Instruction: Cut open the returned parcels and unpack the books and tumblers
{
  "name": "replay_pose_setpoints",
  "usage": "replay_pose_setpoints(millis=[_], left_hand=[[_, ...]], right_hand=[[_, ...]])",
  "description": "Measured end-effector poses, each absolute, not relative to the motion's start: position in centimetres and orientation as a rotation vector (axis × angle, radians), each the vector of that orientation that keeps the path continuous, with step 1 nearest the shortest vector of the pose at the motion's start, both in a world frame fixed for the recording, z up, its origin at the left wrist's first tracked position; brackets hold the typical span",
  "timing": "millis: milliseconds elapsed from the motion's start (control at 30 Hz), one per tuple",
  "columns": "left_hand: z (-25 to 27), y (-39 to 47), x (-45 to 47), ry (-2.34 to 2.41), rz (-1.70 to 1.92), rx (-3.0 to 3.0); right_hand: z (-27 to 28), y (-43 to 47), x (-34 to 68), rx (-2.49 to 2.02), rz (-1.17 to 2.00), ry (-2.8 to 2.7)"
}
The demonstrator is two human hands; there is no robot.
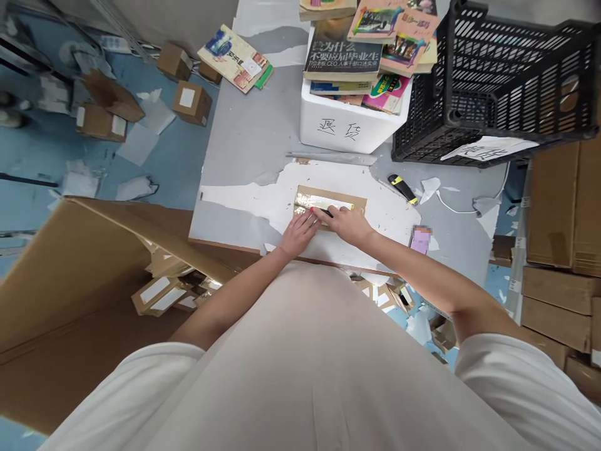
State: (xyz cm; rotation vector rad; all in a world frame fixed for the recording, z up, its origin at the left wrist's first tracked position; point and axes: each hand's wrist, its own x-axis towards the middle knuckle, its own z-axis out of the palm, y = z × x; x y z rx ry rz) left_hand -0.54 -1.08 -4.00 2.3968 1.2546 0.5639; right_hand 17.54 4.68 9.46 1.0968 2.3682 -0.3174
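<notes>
A small flat cardboard parcel (359,205) lies on the table near its front edge, with shiny tape and a white label strip across it. My left hand (299,233) rests on the parcel's near left part, fingers stretched out and lying flat. Over the near right part is my right hand (348,224), fingers bent around a slim black pen-like thing (325,212), partly hidden by them. The two hands almost meet at the fingertips, where a small red spot shows. A yellow-and-black box cutter (402,189) lies to the right of the parcel.
A white foam box (347,128) of books and a black plastic crate (469,131) stand at the back. Books (235,59) lie at the far left, a purple phone-like thing (420,240) at right. A large open carton (94,269) holds parcels. Stacked cartons (556,294) stand right.
</notes>
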Motion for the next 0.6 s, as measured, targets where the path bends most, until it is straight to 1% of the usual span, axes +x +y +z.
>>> replay_pose_setpoints(millis=[167, 233, 300, 367, 467, 533, 600], left_hand=[[-3.9, -1.1, -0.5, 1.248, 0.563, 2.38], [-4.1, -1.2, -0.7, 1.237, 0.58, 2.377], [-4.3, -1.4, -1.2, 1.262, 0.619, 2.38], [-4.6, -1.7, -1.9, 1.362, 0.67, 2.369], [-4.9, -2.0, -2.9, 1.508, 0.734, 2.288], [-4.9, -2.2, -3.3, 1.489, 0.779, 2.192], [-4.7, -2.3, -3.4, 1.443, 0.816, 2.109]], right_hand=[[9.4, 5.3, 17.8, 1.069, -0.303, 2.415], [9.2, 5.6, 18.5, 1.044, -0.353, 2.448], [8.8, 5.6, 20.0, 1.13, -0.442, 2.475], [7.8, 5.1, 22.5, 1.408, -0.533, 2.483], [4.8, 3.4, 27.3, 2.123, -0.566, 2.374], [1.7, 1.7, 30.0, 2.548, -0.566, 2.157], [-1.6, -0.3, 31.6, 2.73, -0.672, 1.846]])
